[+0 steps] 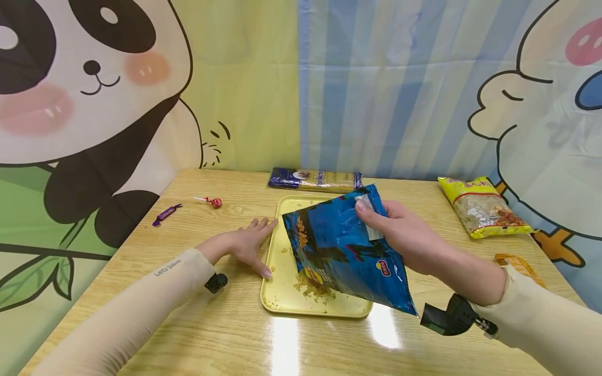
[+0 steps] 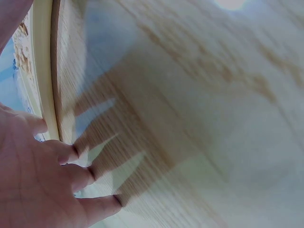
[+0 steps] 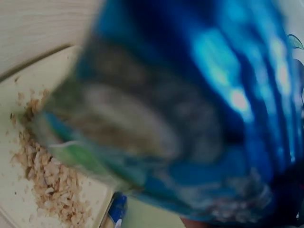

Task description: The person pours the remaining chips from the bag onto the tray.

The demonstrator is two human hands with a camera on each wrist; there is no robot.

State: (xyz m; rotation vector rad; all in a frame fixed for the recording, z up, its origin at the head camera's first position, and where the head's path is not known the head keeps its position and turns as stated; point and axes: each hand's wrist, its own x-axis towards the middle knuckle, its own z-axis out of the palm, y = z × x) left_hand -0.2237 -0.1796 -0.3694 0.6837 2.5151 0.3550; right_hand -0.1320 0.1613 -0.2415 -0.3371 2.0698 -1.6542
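My right hand (image 1: 400, 235) grips a shiny blue snack bag (image 1: 345, 245) by its upper end and holds it tilted, mouth down, over a yellow tray (image 1: 287, 300). Crumbly tan snack pieces (image 1: 312, 287) lie in a small pile on the tray under the bag's mouth. In the right wrist view the blue bag (image 3: 190, 118) fills the frame, blurred, with the crumbs (image 3: 47, 180) on the tray below it. My left hand (image 1: 249, 245) lies flat on the wooden table (image 1: 211, 334), fingers straight, against the tray's left rim (image 2: 42, 71).
A dark blue and gold packet (image 1: 315, 179) lies behind the tray. A yellow snack bag (image 1: 482, 206) sits at the right. A lollipop (image 1: 213, 201) and a purple wrapped sweet (image 1: 165, 214) lie at the back left. Cartoon curtains close off the table's far side.
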